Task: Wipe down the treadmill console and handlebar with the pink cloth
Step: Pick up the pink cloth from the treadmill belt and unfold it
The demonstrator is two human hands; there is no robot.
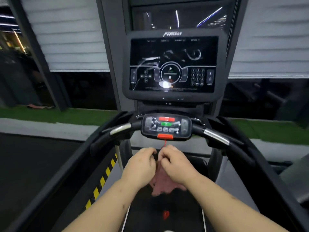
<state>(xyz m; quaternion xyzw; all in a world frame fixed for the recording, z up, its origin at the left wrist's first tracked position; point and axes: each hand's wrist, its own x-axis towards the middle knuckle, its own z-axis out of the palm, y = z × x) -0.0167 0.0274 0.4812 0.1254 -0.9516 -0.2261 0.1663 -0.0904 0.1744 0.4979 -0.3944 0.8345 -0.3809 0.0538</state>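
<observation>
A person stands on a treadmill, both bare forearms reaching forward over the belt point(182, 208). The left hand point(142, 163) and the right hand point(175, 163) are held close together, knuckles up, just below the middle of the handlebar point(216, 136). The fingers of both hands are curled inward and grip the top of the pink cloth point(164, 183), which hangs bunched down between the two wrists, apart from both the console and the bar.

Straight ahead and above the hands, the curved handlebar runs left to right, with silver grip sections on either side. At its middle sits a small control panel point(166, 126) with a red button, a green button and a row of small pale keys. An orange safety key point(165, 136) is fixed to the panel's lower edge, and a thin red cord point(165, 143) drops from it to the gap between the hands. A red clip point(165, 215) shows low over the belt.

Higher up stands the large console screen point(173, 64), dark and glossy, with a round play symbol in the middle, a number pad to the right and a bright light reflection near the bottom.

Yellow and black warning stripes point(103, 178) run along the left side rail. Beyond the machine lie a strip of green turf point(58, 114) and windows covered by pale blinds point(66, 34)
</observation>
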